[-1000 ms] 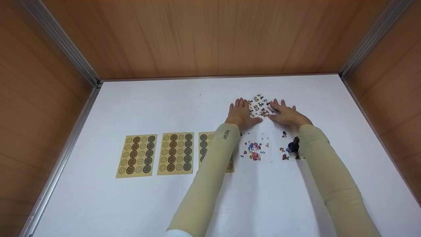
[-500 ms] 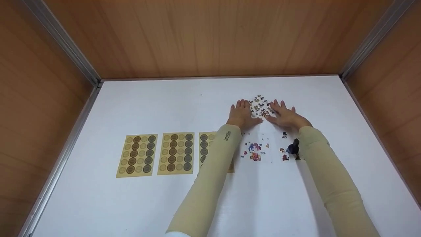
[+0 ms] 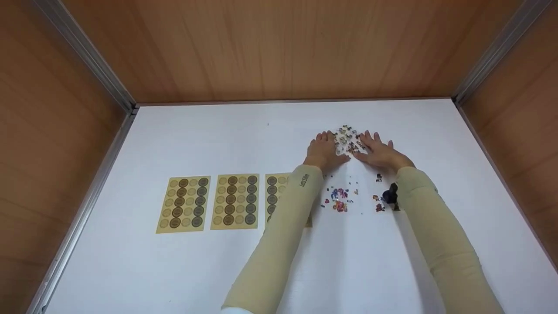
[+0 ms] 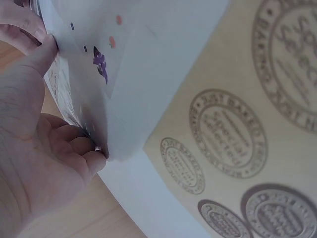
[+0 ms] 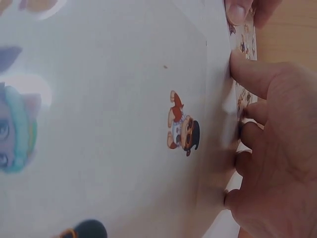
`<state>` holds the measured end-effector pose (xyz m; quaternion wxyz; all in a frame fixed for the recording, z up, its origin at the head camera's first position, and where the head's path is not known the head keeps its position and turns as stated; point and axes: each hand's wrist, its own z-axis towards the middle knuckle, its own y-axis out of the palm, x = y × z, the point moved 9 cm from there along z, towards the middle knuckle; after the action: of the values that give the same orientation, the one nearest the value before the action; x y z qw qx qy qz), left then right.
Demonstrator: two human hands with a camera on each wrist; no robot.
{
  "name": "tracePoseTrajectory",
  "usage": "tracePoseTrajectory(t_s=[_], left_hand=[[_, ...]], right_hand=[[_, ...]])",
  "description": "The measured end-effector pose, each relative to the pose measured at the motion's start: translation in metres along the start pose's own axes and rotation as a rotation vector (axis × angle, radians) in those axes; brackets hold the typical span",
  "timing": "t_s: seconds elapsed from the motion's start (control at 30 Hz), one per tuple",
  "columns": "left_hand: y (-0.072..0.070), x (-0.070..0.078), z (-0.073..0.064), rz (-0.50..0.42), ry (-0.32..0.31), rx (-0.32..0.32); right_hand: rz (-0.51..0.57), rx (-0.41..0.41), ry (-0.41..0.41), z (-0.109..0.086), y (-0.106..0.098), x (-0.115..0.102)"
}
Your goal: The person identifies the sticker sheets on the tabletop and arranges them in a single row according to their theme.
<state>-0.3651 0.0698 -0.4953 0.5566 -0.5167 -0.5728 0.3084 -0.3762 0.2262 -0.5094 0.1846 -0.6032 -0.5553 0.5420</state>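
My left hand (image 3: 321, 152) and right hand (image 3: 380, 153) lie palm down on either side of a sheet of small colourful stickers (image 3: 344, 141) at the back of the table. Fingers are straight, with both thumbs at its near edge. In the left wrist view, the left hand (image 4: 37, 148) touches the sheet's side, beyond a purple figure sticker (image 4: 100, 64). The right wrist view has the right hand (image 5: 280, 134) with its fingertips on the surface, near a dog sticker in a black hat (image 5: 183, 129). Neither hand grips anything.
Nearer me lie clear sheets with colourful stickers (image 3: 340, 200) and character stickers (image 3: 378, 198). Brown sheets of round stickers (image 3: 183, 205) lie to the left; my left sleeve (image 3: 279, 244) covers part of the rightmost one. A wooden wall (image 3: 287, 52) stands behind the table.
The right thumb has moved slightly inward along the sheet's near edge, closer to the left thumb. The hands otherwise stay nearly in place; the head view has shifted a little.
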Motion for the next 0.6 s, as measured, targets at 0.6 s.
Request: tracePoseTrajectory(t_s=[0.6], left_hand=[[-0.0014,0.0011,0.0005,-0.013,0.002,0.021]], right_hand=[[0.060,-0.005,0.066,0.0005,0.0001,0.0087]])
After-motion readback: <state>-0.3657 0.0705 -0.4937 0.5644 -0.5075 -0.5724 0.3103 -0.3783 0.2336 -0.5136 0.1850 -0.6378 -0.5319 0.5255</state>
